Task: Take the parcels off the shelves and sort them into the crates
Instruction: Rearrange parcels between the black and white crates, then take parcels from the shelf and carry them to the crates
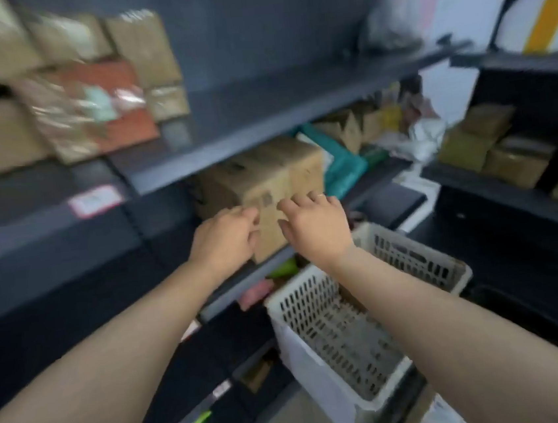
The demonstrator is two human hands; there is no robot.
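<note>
A brown cardboard parcel [260, 178] stands on the middle dark shelf [261, 123], its near corner facing me. My left hand [222, 241] is against its left face and my right hand [313, 225] against its right face, fingers bent onto the cardboard. Blur hides whether the fingers truly grip it. Below my right forearm stands a white perforated crate [323, 354], with a little cardboard showing at its far end.
More brown and red parcels [87, 107] fill the upper left shelf. A teal bag [341, 166] and small boxes lie behind the parcel. Boxes [491, 147] sit on the right-hand shelving. A labelled parcel [433, 415] lies on the floor by the crate.
</note>
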